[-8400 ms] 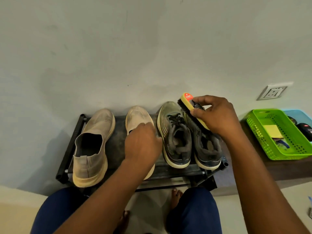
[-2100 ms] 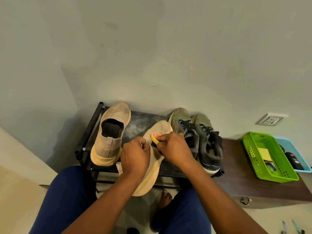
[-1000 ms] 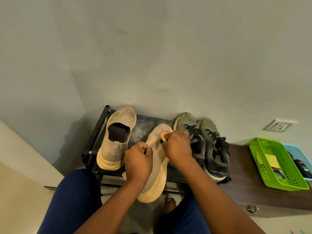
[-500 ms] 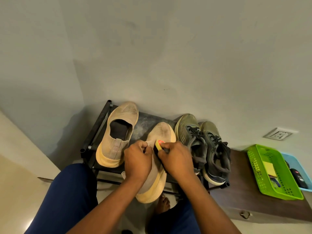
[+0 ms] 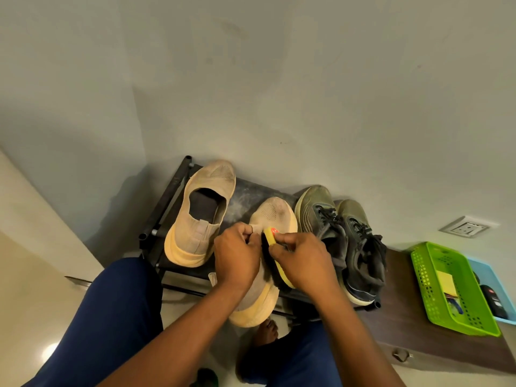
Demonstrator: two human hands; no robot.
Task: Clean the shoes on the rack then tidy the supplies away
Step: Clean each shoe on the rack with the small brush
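At rack [image 5: 170, 208] front edge: beige knit slip-on [image 5: 275, 216], pale rubber sole, heel overhanging the edge, pinched at its collar by left hand [image 5: 236, 256]. Right hand [image 5: 303, 261] clamped round brush [image 5: 272, 241], yellow-backed with dark bristles and a red label at the tip, bristles against the slip-on's right side. Hands close together, almost touching. Shoes, four: second slip-on [image 5: 199, 216] at rack's left end, mouth open; two olive laced sneakers [image 5: 346, 238], mesh uppers, side by side at the right end. Bare dark shelf between the two slip-ons. Right of rack, brown wooden top [image 5: 396, 325] carrying two perforated plastic baskets: green [image 5: 421, 277], blue [image 5: 483, 270] beyond it, touching.
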